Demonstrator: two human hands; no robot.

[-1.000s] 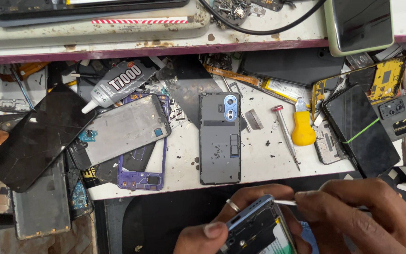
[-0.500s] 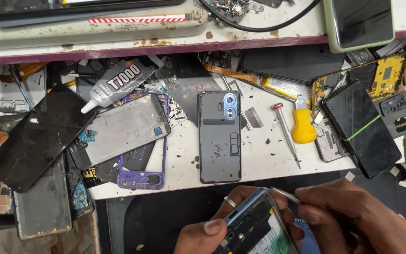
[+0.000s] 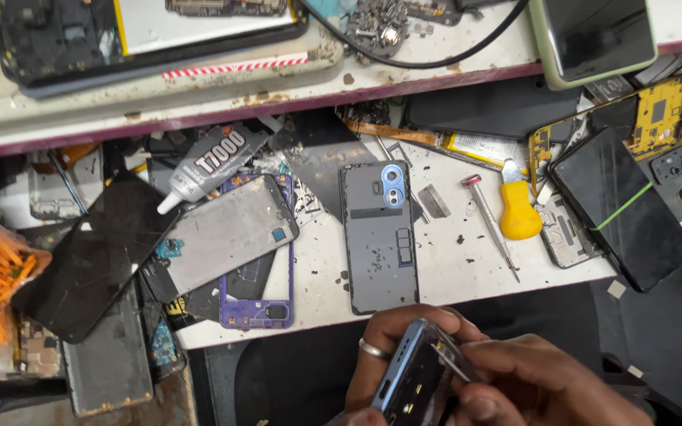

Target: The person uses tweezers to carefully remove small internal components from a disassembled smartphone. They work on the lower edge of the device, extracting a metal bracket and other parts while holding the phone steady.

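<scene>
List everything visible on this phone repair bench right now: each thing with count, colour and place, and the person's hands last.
grey phone back cover with blue camera ring: 1, grey, bench centre
purple phone frame: 1, purple, left of centre, under a grey metal plate
grey metal plate: 1, grey, tilted on the purple frame
glue tube: 1, black and white, upper left
black glass screen panel: 1, black, far left
yellow-handled tool: 1, yellow, right of centre
thin screwdriver: 1, red-capped, beside the yellow tool
black screen with green line: 1, right
yellow circuit frame: 1, upper right
opened blue-edged phone: 1, held at bottom
left hand: holds the phone, ring on one finger
right hand: holds a thin tool against the phone
</scene>
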